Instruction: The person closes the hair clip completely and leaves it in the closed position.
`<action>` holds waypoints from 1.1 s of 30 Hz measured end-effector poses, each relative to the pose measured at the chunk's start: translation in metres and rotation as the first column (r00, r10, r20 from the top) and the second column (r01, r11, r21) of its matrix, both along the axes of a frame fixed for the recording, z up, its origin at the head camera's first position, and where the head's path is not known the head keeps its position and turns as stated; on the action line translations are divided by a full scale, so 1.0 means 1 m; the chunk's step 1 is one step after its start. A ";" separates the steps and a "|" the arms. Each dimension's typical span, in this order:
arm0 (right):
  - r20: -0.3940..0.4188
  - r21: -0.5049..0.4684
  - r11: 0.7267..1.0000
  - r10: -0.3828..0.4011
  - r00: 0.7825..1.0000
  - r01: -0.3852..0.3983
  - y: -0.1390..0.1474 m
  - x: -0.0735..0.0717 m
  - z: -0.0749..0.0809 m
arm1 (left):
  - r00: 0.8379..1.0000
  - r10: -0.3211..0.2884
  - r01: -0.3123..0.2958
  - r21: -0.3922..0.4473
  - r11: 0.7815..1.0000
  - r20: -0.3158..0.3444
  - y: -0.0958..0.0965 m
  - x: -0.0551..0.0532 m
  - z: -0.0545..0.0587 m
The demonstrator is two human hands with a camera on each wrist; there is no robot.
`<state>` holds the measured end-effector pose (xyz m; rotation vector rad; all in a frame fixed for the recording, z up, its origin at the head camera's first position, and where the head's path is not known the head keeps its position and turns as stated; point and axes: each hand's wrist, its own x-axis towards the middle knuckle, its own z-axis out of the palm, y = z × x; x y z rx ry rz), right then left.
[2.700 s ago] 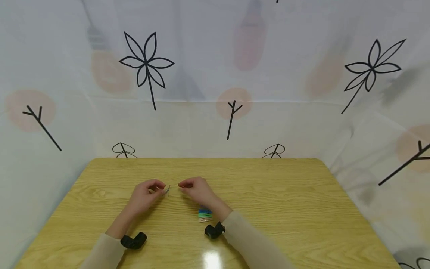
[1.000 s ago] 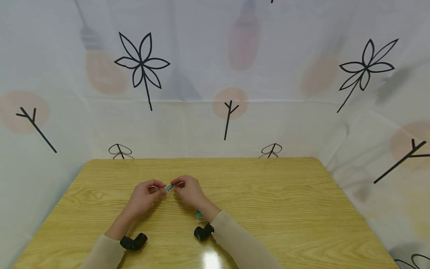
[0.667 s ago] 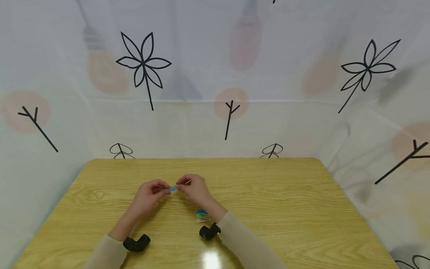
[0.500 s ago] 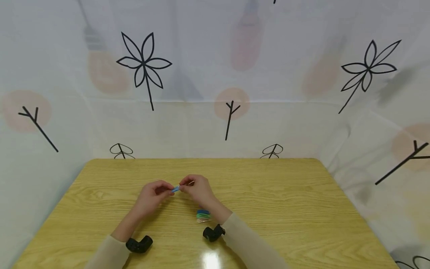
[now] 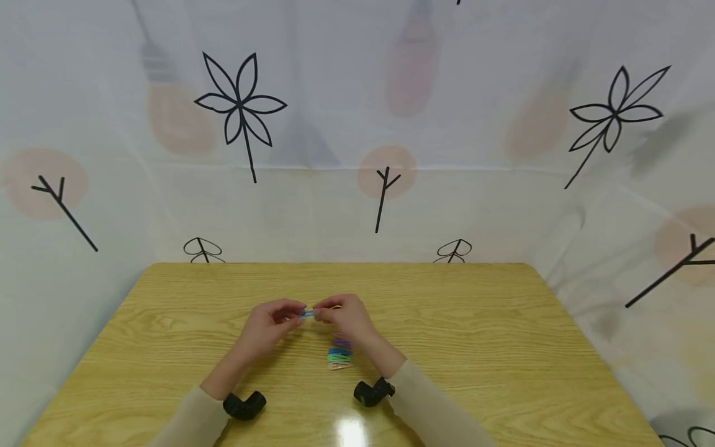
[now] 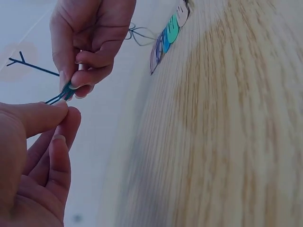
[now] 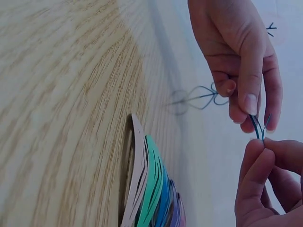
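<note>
A blue snap hair clip is held above the table between both hands. My left hand pinches one end with thumb and fingertips. Thumb and index finger of my right hand pinch the opposite end. Up close in the right wrist view, the thin strips of the hair clip stand apart from each other, while the fingertips cover both its ends. Near my right forearm, more snap clips lie in an overlapping row on the table: a beige clip, a green clip, a blue clip and purple ones.
The wood-grain table spreads around both hands. A white cloth printed with plants hangs behind it and at the sides. Black wrist cameras sit at both sleeve cuffs.
Earlier only my left hand held a clip, with the hands apart. My right hand has come in and gripped its other end. Both hands have since shifted right, uncovering the purple clips.
</note>
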<state>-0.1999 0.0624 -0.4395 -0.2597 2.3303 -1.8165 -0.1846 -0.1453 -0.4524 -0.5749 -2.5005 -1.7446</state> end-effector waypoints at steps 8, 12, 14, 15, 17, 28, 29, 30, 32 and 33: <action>0.024 -0.045 0.998 0.038 0.999 -0.037 0.015 0.005 -0.002 | 1.000 0.019 -0.019 -0.030 0.999 0.002 0.009 0.001 0.002; -0.044 -0.009 0.999 0.053 0.998 -0.054 0.021 0.009 -0.004 | 1.000 0.020 -0.020 -0.046 0.999 0.003 0.015 0.001 0.002; -0.079 0.014 0.998 0.056 0.995 -0.055 0.023 0.011 -0.004 | 1.000 0.017 -0.016 -0.045 0.999 0.018 0.019 0.002 0.004; -0.098 0.027 0.998 0.058 0.994 -0.056 0.025 0.012 -0.004 | 1.000 0.011 -0.010 -0.042 0.999 0.024 0.022 0.005 0.008; -0.128 0.055 0.997 0.061 0.990 -0.055 0.028 0.014 -0.004 | 0.999 -0.006 0.007 -0.025 1.000 0.034 0.026 0.007 0.012; -0.227 0.109 0.994 0.038 0.973 -0.013 0.040 0.018 -0.007 | 0.997 -0.055 0.056 -0.017 0.998 0.046 0.034 0.002 -0.002; -0.225 0.102 0.995 0.035 0.974 -0.012 0.041 0.018 -0.006 | 0.997 -0.059 0.060 -0.021 0.998 0.050 0.034 0.003 -0.002; -0.222 0.094 0.995 0.033 0.974 -0.012 0.041 0.019 -0.006 | 0.997 -0.062 0.063 -0.024 0.998 0.054 0.034 0.003 -0.001; -0.222 0.081 0.997 0.029 0.975 -0.011 0.042 0.019 -0.006 | 0.996 -0.066 0.067 -0.028 0.997 0.058 0.035 0.003 -0.001; -0.222 0.071 0.997 0.029 0.975 -0.013 0.042 0.019 -0.005 | 0.996 -0.066 0.067 -0.029 0.997 0.059 0.035 0.004 -0.001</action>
